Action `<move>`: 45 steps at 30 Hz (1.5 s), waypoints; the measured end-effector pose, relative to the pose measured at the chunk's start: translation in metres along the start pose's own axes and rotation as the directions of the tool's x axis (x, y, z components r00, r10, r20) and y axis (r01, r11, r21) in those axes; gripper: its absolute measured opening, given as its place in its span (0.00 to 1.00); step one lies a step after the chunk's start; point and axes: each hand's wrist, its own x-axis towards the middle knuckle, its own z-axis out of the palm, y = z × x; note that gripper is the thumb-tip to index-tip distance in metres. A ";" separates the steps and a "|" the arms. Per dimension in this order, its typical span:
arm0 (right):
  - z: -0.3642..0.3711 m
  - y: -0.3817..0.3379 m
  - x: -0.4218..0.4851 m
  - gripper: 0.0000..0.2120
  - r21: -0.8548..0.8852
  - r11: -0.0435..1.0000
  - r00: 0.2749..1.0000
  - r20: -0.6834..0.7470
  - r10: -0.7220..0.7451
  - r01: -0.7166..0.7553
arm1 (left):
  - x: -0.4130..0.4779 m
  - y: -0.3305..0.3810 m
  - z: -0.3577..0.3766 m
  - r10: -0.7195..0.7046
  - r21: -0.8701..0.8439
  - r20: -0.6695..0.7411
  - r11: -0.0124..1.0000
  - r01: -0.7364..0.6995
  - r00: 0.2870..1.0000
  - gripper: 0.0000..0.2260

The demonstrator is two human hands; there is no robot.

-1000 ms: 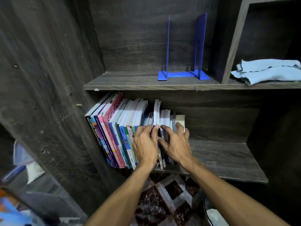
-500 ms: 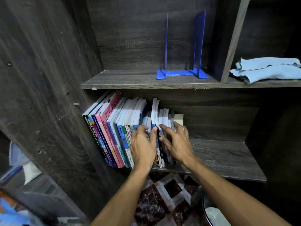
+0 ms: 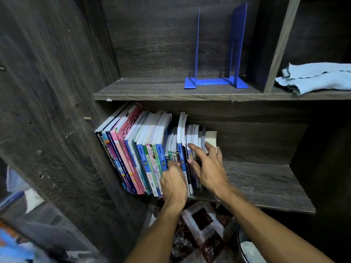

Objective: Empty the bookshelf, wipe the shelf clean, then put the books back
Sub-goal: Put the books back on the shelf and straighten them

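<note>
Books (image 3: 144,154) on lower shelf (image 3: 256,183), both hands touching them, cloth (image 3: 313,76) above

Home: dark wooden bookshelf (image 3: 171,90), schoolbooks (image 3: 144,149), patterned floor (image 3: 201,224).

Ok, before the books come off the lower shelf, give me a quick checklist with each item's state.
1. Both hands on the book row: left hand and right hand touch spines: ok.
2. Firm grasp on a batch: cannot tell.
3. Row upright: leaning left: not ok.
4. Blue cloth ready on upper shelf: ok.
5. Blue bookend clear of the books: ok.
6. Lower shelf free to the right: ok.
</note>
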 end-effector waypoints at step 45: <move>-0.009 -0.012 0.006 0.20 -0.021 0.965 0.930 -0.262 -0.258 0.262 | 0.004 0.031 -0.059 0.419 0.024 -0.263 0.903 -0.428 0.869 0.06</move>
